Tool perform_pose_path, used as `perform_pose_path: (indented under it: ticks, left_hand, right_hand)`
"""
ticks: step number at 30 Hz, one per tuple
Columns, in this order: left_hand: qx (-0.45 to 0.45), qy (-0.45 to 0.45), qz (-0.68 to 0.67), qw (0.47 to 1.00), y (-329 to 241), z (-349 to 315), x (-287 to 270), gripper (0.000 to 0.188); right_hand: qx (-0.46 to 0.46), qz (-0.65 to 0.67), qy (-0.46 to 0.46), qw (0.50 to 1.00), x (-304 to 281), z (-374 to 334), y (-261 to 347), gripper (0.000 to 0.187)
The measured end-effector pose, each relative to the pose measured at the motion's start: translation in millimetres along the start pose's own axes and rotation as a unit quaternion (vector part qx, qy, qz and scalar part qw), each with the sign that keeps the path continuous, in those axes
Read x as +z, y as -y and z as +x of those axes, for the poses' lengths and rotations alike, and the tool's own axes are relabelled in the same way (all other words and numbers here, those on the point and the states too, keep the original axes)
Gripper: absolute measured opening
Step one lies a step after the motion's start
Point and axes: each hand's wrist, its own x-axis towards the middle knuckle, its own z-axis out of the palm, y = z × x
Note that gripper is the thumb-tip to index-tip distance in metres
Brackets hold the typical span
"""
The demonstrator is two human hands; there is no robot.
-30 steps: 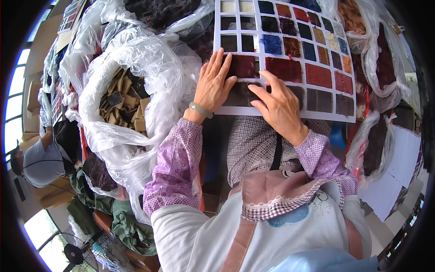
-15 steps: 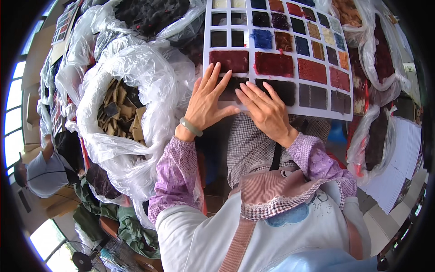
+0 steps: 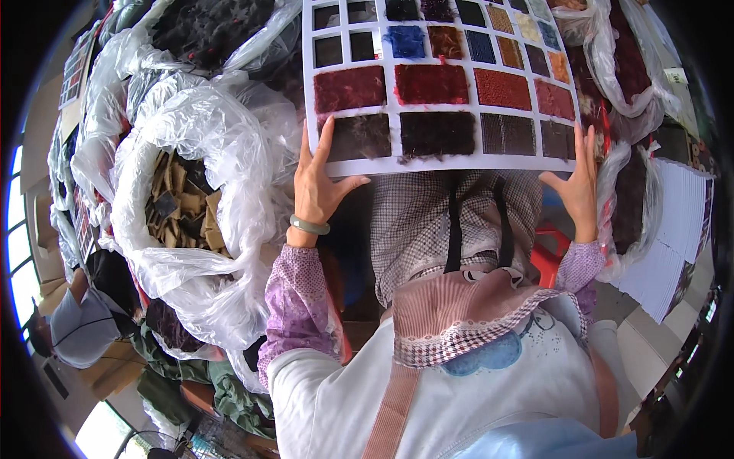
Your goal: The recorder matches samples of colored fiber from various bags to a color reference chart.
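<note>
A white sample board [image 3: 443, 164] lies before me, its windows filled with plush swatches in dark red, brown, black, blue and other colours. My left hand [image 3: 314, 187] is at its near left corner, with straight fingers along the edge and the index finger lapping onto the corner. The left thumb sticks out beneath the near edge. At the right edge, my right hand [image 3: 579, 187] has its fingers extended upward and its thumb apart, pointing inward. Both hands are open, palms facing each other. Whether they bear the board's weight cannot be seen.
To the left stands a clear plastic sack [image 3: 145, 203] of brown and black scraps. Behind it is a bag of dark fluff [image 3: 202, 34]. More plastic bags [image 3: 612, 206] and stacked white sheets [image 3: 664, 229] are at the right. Another person [image 3: 84, 325] works at far left.
My hands have left the dark bottom-row swatches and spread to the board's two sides. The board has straightened and shifted left and away. The view has turned slightly.
</note>
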Motion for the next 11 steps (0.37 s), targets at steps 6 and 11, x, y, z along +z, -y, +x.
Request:
perform_pose_path:
  ticks: [6,11]
  left_hand:
    - [0.011,0.025,0.04,0.999,4,-2,-10,0.101]
    - [0.004,0.027,0.041,0.999,0,-11,14,0.09]
  right_hand:
    - [-0.03,0.048,-0.015,0.998,24,12,-32,0.086]
    - [0.007,0.112,0.059,0.992,5,2,-61,0.087]
